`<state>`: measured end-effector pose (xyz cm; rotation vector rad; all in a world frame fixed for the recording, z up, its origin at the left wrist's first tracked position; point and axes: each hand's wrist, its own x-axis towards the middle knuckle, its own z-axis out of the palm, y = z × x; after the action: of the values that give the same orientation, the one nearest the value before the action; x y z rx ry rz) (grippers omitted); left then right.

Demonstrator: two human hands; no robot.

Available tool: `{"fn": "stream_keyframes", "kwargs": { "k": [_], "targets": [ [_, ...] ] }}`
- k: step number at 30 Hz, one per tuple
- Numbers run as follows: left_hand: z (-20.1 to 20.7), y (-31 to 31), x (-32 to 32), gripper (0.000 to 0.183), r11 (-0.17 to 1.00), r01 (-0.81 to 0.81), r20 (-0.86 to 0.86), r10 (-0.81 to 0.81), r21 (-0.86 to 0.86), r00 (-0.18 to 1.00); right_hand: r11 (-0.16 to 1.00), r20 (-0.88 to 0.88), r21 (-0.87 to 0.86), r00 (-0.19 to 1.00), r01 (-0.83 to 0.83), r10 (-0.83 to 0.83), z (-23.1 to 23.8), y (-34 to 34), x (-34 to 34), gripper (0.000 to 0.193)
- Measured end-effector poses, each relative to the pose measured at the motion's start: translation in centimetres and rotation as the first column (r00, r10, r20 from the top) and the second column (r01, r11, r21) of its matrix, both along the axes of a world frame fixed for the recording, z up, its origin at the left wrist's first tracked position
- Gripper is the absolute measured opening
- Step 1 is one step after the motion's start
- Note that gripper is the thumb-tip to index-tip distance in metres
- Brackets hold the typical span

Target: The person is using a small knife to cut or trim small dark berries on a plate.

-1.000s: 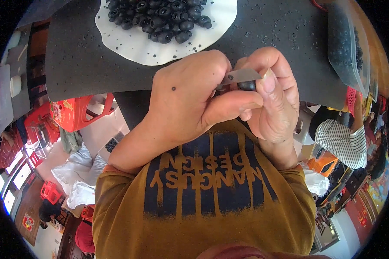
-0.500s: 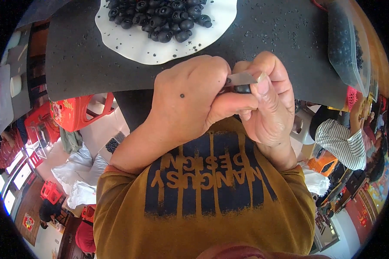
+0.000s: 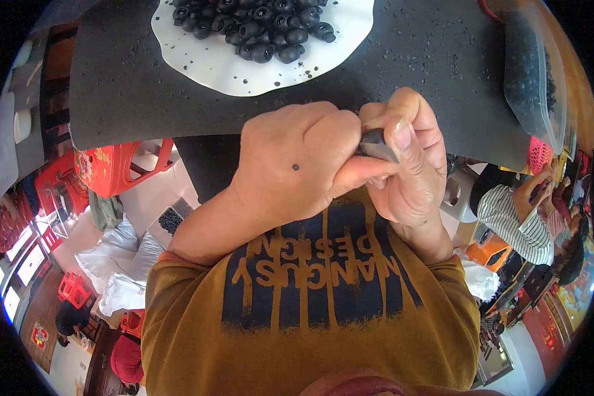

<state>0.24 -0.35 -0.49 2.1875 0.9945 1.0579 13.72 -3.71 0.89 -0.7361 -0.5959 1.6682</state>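
My left hand (image 3: 294, 158) is closed, back up, round a small knife whose short metal blade (image 3: 381, 152) sticks out toward the right; the handle is hidden in the fist. My right hand (image 3: 416, 158) pinches a small black rounded piece (image 3: 374, 136) between thumb and fingers. The blade lies against or just below this piece, close to the left thumb; exact contact is hidden. Beyond the hands, a white wavy-edged plate (image 3: 211, 78) bears a pile of similar black pieces (image 3: 261, 30), several with hollow openings.
Black crumbs are scattered over the dark tabletop (image 3: 112, 86). A clear plastic container (image 3: 528, 79) with black pieces stands at the right edge. Red stools (image 3: 109, 168) and white sacks (image 3: 115, 264) are on the left. Another person in a striped top (image 3: 518, 221) sits at right.
The blade has shifted from above the black piece to its near side, and the piece has turned in my right fingers. Both hands have moved slightly nearer to me.
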Motion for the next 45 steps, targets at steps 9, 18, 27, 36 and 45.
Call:
{"fn": "stream_keyframes", "kwargs": {
  "k": [9,18,27,36,45],
  "targets": [
    [0.6,0.6,-1.1,0.049,0.989,0.050,-0.063,-0.060,-0.141,0.996,0.798,0.474,0.481,0.658,0.363,-0.585,1.0,1.9,4.8,0.007],
    [1.3,0.7,-1.1,0.034,0.972,0.025,-0.013,-0.029,-0.235,0.999,0.764,0.632,0.616,-0.699,0.193,-0.333,6.5,6.3,24.0,0.024],
    [0.8,0.9,-1.1,0.036,0.976,0.012,-0.034,-0.020,-0.215,0.999,0.529,0.587,0.656,-0.076,-0.538,-0.806,3.9,11.8,3.7,0.018],
    [0.6,1.1,-1.5,0.033,0.976,0.052,0.075,-0.037,-0.212,0.996,0.675,0.766,0.398,-0.180,-0.621,-0.617,3.6,14.3,0.6,0.013],
    [0.5,1.3,-1.8,0.031,0.969,0.112,0.095,-0.093,-0.222,0.991,0.824,0.860,0.459,-0.067,-0.331,-0.506,1.3,12.8,2.2,0.016]
  ]
}}
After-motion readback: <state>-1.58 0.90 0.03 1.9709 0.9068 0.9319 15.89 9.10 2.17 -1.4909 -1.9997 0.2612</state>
